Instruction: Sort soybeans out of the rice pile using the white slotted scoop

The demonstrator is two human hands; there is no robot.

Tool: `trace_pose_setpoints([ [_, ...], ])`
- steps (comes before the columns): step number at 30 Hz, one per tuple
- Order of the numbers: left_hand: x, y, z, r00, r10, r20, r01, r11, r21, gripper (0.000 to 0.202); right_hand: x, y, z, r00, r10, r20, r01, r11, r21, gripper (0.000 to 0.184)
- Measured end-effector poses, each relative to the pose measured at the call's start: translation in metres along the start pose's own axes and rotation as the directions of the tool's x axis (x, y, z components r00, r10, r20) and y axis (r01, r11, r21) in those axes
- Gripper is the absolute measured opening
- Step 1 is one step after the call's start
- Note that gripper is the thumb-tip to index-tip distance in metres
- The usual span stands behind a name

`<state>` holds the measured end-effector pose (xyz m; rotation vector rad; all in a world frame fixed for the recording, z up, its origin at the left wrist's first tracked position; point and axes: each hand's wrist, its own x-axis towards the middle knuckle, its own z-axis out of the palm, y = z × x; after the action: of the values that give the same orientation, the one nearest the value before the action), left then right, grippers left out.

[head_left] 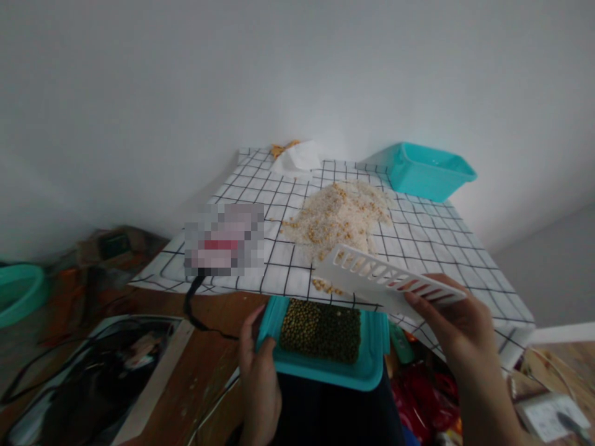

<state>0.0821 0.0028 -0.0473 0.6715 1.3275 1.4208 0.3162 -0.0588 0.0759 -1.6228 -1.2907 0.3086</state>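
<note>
Below the worktop (437, 248) edge there, the left hand (261, 378) clasps a turquoise box (325, 376); the right hand (465, 325) pinches a slotted white piece (360, 282), its length pointing left toward the grain pile (341, 217).

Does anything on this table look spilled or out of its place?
Yes: a pale grain heap mixed with yellow kernels lies directly on the checked cloth, with stray kernels near its front edge. Lying loose and uncontained, it looks spilled.

The head camera looks forward and down, close over the cloth-covered table (418, 248).
</note>
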Motion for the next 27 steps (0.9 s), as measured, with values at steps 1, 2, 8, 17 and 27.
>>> trace_pose_setpoints([
  [1, 0.0, 0.0, 0.0, 1.0, 0.005, 0.001, -0.005, 1.0, -0.003, 0.043, 0.001, -0.001, 0.001, 1.0, 0.003, -0.002, -0.003, 1.0, -0.008, 0.014],
  [2, 0.001, -0.001, 0.0, 1.0, 0.011, 0.002, -0.011, 1.0, -0.006, 0.042, 0.002, -0.002, 0.002, 1.0, 0.007, 0.002, -0.007, 1.0, -0.012, 0.014],
  [8, 0.0, -0.001, 0.001, 1.0, 0.015, -0.022, -0.014, 1.0, 0.007, 0.04, 0.006, -0.007, 0.006, 1.0, 0.001, 0.003, -0.001, 1.0, 0.006, 0.014],
  [17, 0.001, 0.001, 0.003, 1.0, 0.01, -0.016, -0.01, 1.0, 0.001, 0.044, 0.011, -0.012, 0.013, 1.0, -0.012, 0.025, 0.013, 1.0, -0.024, 0.016],
  [27, 0.001, 0.038, -0.027, 0.73, 0.676, 0.102, -0.648, 0.636, 0.419, 0.04, 0.004, -0.002, 0.005, 0.996, -0.006, 0.09, 0.006, 1.0, -0.001, 0.014],
])
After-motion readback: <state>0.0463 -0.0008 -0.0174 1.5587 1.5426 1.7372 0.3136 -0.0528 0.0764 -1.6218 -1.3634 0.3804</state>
